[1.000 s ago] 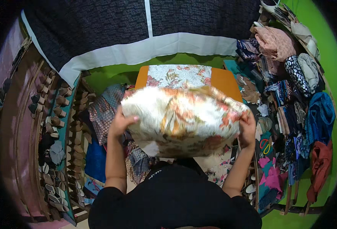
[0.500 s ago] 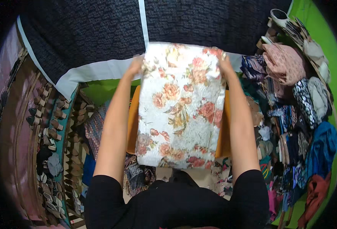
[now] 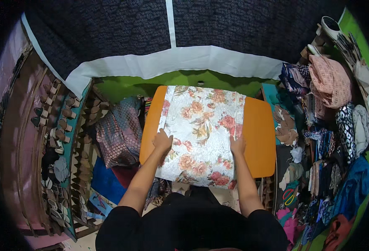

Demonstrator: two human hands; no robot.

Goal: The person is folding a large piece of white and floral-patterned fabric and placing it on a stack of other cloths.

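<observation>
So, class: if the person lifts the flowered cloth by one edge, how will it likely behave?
The flowered cloth would probably droop, since its near edge already hangs limp over the orange table. It looks thin, so likely light. With the left hand and right hand flat on it, it may slide.

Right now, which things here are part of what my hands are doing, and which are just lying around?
In hand:
- floral cloth, laid flat
- orange table under it
- left hand and right hand, pressing on the cloth

Lying about:
- patterned fabric at left
- folded clothes pile at right
- dark wall hanging
</observation>
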